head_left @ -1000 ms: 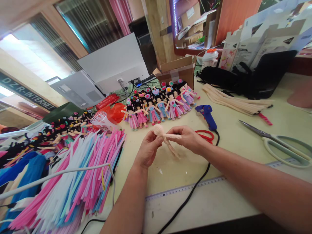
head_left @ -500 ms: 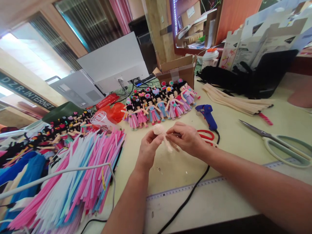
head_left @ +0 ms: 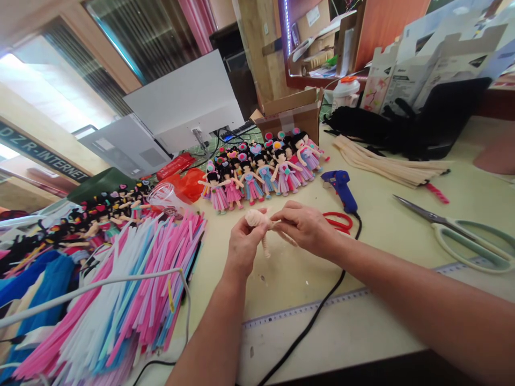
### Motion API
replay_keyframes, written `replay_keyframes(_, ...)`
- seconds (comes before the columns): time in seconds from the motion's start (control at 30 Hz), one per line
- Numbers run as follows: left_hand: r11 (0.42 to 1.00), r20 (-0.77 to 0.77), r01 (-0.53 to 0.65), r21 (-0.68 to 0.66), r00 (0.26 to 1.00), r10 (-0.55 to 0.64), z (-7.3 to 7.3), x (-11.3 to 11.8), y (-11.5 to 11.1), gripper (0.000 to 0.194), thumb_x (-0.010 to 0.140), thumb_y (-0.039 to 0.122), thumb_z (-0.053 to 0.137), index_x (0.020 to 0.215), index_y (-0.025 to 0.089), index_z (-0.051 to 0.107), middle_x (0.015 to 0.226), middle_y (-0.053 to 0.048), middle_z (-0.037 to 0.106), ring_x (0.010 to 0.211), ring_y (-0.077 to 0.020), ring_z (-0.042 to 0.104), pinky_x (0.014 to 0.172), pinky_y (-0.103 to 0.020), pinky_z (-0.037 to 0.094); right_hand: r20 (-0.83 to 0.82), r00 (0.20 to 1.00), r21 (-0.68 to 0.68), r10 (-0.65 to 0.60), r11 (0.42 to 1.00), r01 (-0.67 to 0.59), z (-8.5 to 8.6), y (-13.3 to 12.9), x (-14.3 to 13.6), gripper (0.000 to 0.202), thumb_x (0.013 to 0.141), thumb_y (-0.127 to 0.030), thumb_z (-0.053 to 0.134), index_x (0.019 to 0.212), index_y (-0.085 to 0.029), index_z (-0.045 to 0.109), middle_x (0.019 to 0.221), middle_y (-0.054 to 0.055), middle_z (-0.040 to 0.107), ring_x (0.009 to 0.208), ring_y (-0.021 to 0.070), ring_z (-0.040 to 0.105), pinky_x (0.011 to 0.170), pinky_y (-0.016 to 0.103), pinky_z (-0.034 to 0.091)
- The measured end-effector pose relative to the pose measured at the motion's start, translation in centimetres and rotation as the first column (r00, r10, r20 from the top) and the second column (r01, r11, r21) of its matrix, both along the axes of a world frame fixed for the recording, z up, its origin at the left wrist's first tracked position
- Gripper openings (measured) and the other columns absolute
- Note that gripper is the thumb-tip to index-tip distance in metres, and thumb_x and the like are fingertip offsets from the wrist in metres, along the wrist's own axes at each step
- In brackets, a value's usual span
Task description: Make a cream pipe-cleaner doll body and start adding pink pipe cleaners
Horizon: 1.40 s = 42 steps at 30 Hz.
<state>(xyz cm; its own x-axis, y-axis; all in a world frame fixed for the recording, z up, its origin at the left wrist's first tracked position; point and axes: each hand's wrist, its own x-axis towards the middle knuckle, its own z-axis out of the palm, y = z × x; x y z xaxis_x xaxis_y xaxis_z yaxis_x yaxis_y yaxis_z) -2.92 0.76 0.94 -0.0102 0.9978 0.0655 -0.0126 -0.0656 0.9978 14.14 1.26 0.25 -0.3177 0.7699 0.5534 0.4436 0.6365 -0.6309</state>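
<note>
A cream doll body (head_left: 257,218) of fuzzy pipe cleaner, with a rounded wound head and thin limbs, is held above the table between both hands. My left hand (head_left: 245,241) pinches it just below the head, thumb on top. The fingers of my right hand (head_left: 303,228) are closed on a cream strand at the doll's right side. One limb hangs down between the hands, and another slants under my right fingers. The fingertips partly hide where the strands join.
Finished dolls (head_left: 249,174) stand in rows behind the hands. Pink, white and blue pipe cleaners (head_left: 132,289) lie left. A blue glue gun (head_left: 341,190), red-handled tool (head_left: 338,222), cream pipe cleaners (head_left: 382,161) and scissors (head_left: 450,228) lie right. A black cord (head_left: 309,321) crosses the ruler strip (head_left: 306,308).
The doll body has turned in my hands: its head has tipped left and a limb now hangs lower left. My right hand has shifted slightly along the strand.
</note>
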Motion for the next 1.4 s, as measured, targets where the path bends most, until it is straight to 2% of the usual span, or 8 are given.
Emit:
replay_keyframes(0.33, 1.0, -0.065, 0.018, -0.014, 0.998, -0.019, 0.2, -0.1, -0.1, 0.04, 0.063, 0.028, 0.078, 0.101, 0.017, 0.074, 0.089, -0.004, 0.072, 0.081, -0.0167, 0.062, 0.079, -0.031, 0.049, -0.033, 0.998, -0.082, -0.047, 0.996, 0.044, 0.3, -0.1, 0.1, 0.012, 0.086, -0.02, 0.063, 0.082, -0.019, 0.074, 0.079, 0.004, 0.067, 0.076, 0.0148, 0.062, 0.071, 0.027, 0.044)
replay_keyframes(0.47, 0.997, -0.042, 0.067, -0.023, 0.997, -0.068, 0.3, -0.3, -0.1, 0.04, 0.063, 0.026, 0.079, 0.102, 0.017, 0.074, 0.09, -0.003, 0.072, 0.081, -0.0157, 0.061, 0.081, -0.031, 0.049, -0.118, 0.991, -0.187, -0.059, 0.982, 0.036, 0.0, 0.4, 0.1, 0.01, 0.081, -0.022, 0.067, 0.073, -0.019, 0.071, 0.073, 0.002, 0.066, 0.07, 0.014, 0.06, 0.066, 0.026, 0.043)
replay_keyframes(0.6, 0.989, -0.042, 0.144, -0.02, 0.989, -0.145, 0.2, -0.9, 0.0, 0.04, 0.064, 0.025, 0.08, 0.102, 0.018, 0.074, 0.092, -0.004, 0.072, 0.084, -0.0161, 0.062, 0.08, -0.03, 0.049, -0.211, 0.977, -0.367, -0.032, 0.929, -0.049, -0.1, 0.8, 0.1, 0.01, 0.075, -0.027, 0.07, 0.07, -0.019, 0.071, 0.072, 0.001, 0.067, 0.067, 0.0142, 0.059, 0.062, 0.026, 0.043)
replay_keyframes(0.7, 0.983, -0.025, 0.18, -0.018, 0.983, -0.181, 0.0, -1.3, 0.2, 0.041, 0.063, 0.025, 0.082, 0.103, 0.019, 0.075, 0.09, -0.003, 0.071, 0.082, -0.0156, 0.06, 0.078, -0.029, 0.048, -0.291, 0.956, -0.443, 0.02, 0.883, -0.154, 0.2, 0.8, 0.1, 0.013, 0.073, -0.03, 0.071, 0.073, -0.018, 0.073, 0.076, 0.003, 0.069, 0.069, 0.0147, 0.06, 0.062, 0.026, 0.045)
replay_keyframes(0.8, 0.98, 0.026, 0.197, -0.029, 0.98, -0.196, -0.1, -1.3, 0.3, 0.042, 0.062, 0.026, 0.084, 0.102, 0.02, 0.075, 0.089, -0.003, 0.071, 0.08, -0.0149, 0.06, 0.078, -0.029, 0.048, -0.36, 0.932, -0.466, 0.046, 0.856, -0.223, 0.6, 0.7, 0.2, 0.015, 0.071, -0.032, 0.071, 0.074, -0.017, 0.074, 0.076, 0.003, 0.069, 0.068, 0.0138, 0.059, 0.06, 0.025, 0.045)
replay_keyframes(1.0, 0.987, 0.068, 0.158, -0.038, 0.986, -0.155, 0.0, -0.8, 0.2, 0.041, 0.057, 0.027, 0.088, 0.095, 0.02, 0.076, 0.085, -0.002, 0.07, 0.079, -0.015, 0.059, 0.079, -0.031, 0.049, -0.374, 0.927, -0.46, 0.011, 0.866, -0.196, 0.3, 0.7, 0.0, 0.016, 0.072, -0.033, 0.07, 0.069, -0.017, 0.072, 0.066, 0.001, 0.064, 0.059, 0.0116, 0.053, 0.052, 0.023, 0.04)
replay_keyframes(1.23, 0.994, 0.081, 0.104, -0.024, 0.991, -0.102, 0.0, -1.0, 0.4, 0.042, 0.054, 0.027, 0.089, 0.094, 0.02, 0.076, 0.083, 0.0, 0.068, 0.077, -0.013, 0.058, 0.075, -0.027, 0.048, -0.408, 0.912, -0.426, 0.052, 0.872, -0.24, -0.2, 0.9, -0.1, 0.018, 0.073, -0.034, 0.07, 0.07, -0.017, 0.069, 0.076, 0.003, 0.065, 0.066, 0.0127, 0.056, 0.059, 0.025, 0.045)
replay_keyframes(1.4, 0.994, 0.082, 0.112, -0.021, 0.991, -0.11, 0.1, -1.2, 0.4, 0.044, 0.055, 0.028, 0.087, 0.097, 0.021, 0.074, 0.077, 0.001, 0.064, 0.068, -0.0105, 0.053, 0.057, -0.022, 0.04, -0.387, 0.92, -0.497, 0.057, 0.828, -0.26, -0.2, 0.8, -0.2, 0.026, 0.073, -0.041, 0.069, 0.077, -0.016, 0.072, 0.073, 0.002, 0.063, 0.061, 0.0116, 0.052, 0.054, 0.024, 0.041)
